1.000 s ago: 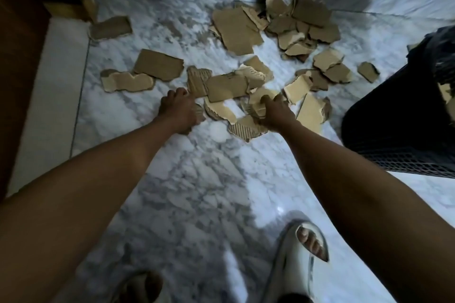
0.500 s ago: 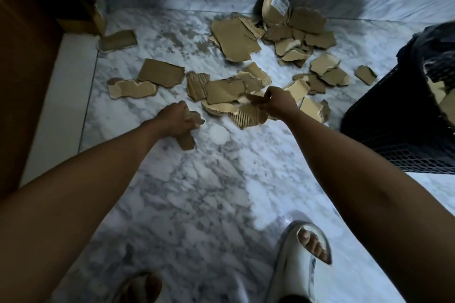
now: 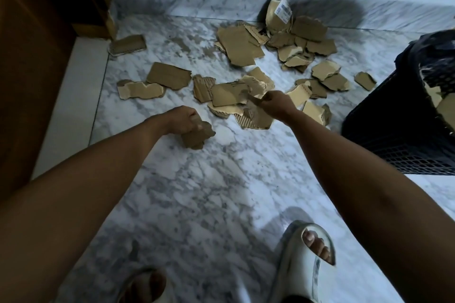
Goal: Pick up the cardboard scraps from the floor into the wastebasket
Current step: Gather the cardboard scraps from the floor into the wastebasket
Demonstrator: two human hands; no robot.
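Note:
Several torn brown cardboard scraps lie spread over the marble floor, thickest near the far wall. My left hand is closed around a small dark scrap, lifted just off the floor. My right hand grips a corrugated scrap that hangs below it, at the near edge of the pile. The black mesh wastebasket stands at the right, with pale scraps visible inside it.
A dark wooden door and frame fill the left side above a pale threshold strip. A marble skirting runs along the far wall. My feet in pale slippers stand at the bottom.
Both hands closed on scraps and lifted them from the floor. The view shifted, bringing the wastebasket and wall further into sight.

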